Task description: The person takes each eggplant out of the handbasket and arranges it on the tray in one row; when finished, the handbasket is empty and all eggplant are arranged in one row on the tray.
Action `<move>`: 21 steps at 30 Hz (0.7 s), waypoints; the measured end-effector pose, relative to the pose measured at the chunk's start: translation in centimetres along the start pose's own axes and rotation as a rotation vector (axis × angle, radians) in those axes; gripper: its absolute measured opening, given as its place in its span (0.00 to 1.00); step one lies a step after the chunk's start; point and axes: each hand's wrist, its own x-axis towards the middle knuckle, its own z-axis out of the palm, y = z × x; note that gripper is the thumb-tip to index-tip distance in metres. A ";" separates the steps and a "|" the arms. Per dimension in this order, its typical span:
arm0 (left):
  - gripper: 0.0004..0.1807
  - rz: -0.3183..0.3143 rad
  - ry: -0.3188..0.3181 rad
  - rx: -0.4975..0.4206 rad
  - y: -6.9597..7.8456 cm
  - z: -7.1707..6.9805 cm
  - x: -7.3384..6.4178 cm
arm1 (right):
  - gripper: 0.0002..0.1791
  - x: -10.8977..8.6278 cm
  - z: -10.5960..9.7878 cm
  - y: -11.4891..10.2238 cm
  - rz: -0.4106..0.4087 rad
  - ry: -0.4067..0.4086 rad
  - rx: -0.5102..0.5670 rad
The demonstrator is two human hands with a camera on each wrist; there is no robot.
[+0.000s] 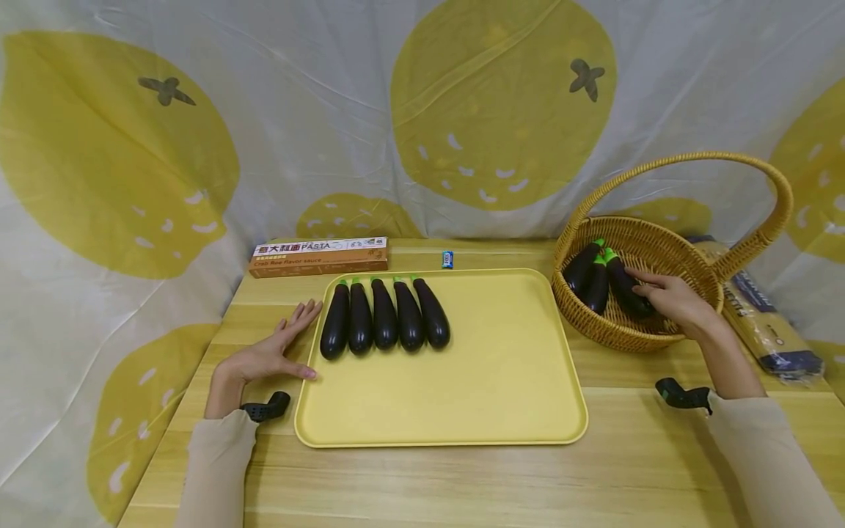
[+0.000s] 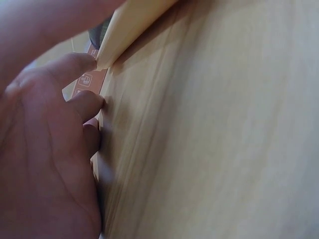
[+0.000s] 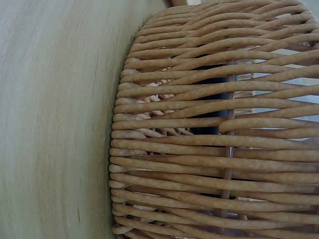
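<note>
Several dark eggplants (image 1: 385, 315) with green stem ends lie side by side on the left part of a yellow tray (image 1: 502, 381). My left hand (image 1: 267, 356) rests at the tray's left edge, fingers and thumb spread; in the left wrist view its fingertips are right at the rim. On the right stands a wicker basket (image 1: 610, 330) with three eggplants in it. My right hand (image 1: 676, 301) reaches inside and grips the rightmost eggplant (image 1: 623, 286) with fingers and thumb. From the right wrist, the basket's woven side (image 3: 219, 149) hides most of that hand.
A pasta box (image 1: 320, 258) lies behind the tray's left corner, and a small blue packet (image 1: 447, 259) behind its middle. The basket's tall handle (image 1: 693, 156) arches over the opening. Right of the basket lies a plastic-wrapped package (image 1: 766, 330). A lemon-print curtain (image 1: 330, 132) hangs behind the table.
</note>
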 end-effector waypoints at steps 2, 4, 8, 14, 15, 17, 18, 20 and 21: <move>0.66 0.000 0.000 0.002 0.0 0.0 0.0 | 0.32 0.0 0.0 0.0 -0.004 0.002 0.010; 0.66 -0.001 -0.001 0.002 0.0 0.0 -0.1 | 0.32 -0.1 0.0 0.0 -0.007 0.009 0.016; 0.66 -0.001 0.000 -0.003 0.0 0.0 0.0 | 0.32 -0.1 0.1 0.0 -0.013 0.033 0.041; 0.66 0.000 -0.002 0.000 -0.1 0.0 0.0 | 0.33 -0.1 0.2 0.0 -0.008 0.062 0.065; 0.66 0.000 -0.002 0.001 0.0 0.0 0.0 | 0.33 -0.1 0.2 0.0 -0.006 0.067 0.064; 0.67 0.001 -0.002 0.001 0.0 0.0 0.0 | 0.34 -0.2 0.2 0.1 -0.006 0.074 0.052; 0.67 0.002 -0.002 -0.001 0.0 0.0 0.0 | 0.34 -0.2 0.2 0.1 -0.007 0.081 0.043; 0.67 0.002 -0.003 -0.007 0.0 0.0 0.0 | 0.34 -0.3 0.2 0.0 -0.011 0.098 0.024; 0.67 0.001 -0.003 -0.010 0.0 0.0 0.0 | 0.34 -0.3 0.2 0.0 -0.012 0.107 0.011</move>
